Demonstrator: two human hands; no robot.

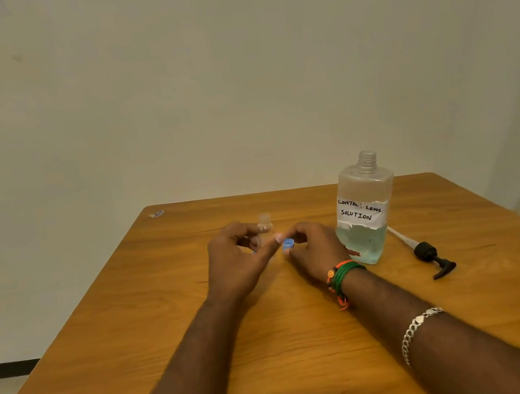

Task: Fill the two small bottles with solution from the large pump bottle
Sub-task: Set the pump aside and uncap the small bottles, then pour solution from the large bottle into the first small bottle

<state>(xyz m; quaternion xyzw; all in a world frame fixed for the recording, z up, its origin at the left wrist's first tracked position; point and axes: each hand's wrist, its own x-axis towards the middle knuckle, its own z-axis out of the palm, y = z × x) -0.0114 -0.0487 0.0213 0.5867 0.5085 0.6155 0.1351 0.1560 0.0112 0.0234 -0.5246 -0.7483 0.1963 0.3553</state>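
Cap pinched in right hand fingertips

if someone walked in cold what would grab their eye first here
Likely the large bottle with its handwritten "contact lens solution" label, standing open-necked at the right of the wooden table, its black pump lying beside it. Next, mid-table, the right hand pinches a blue cap while the left hand holds a small clear bottle.
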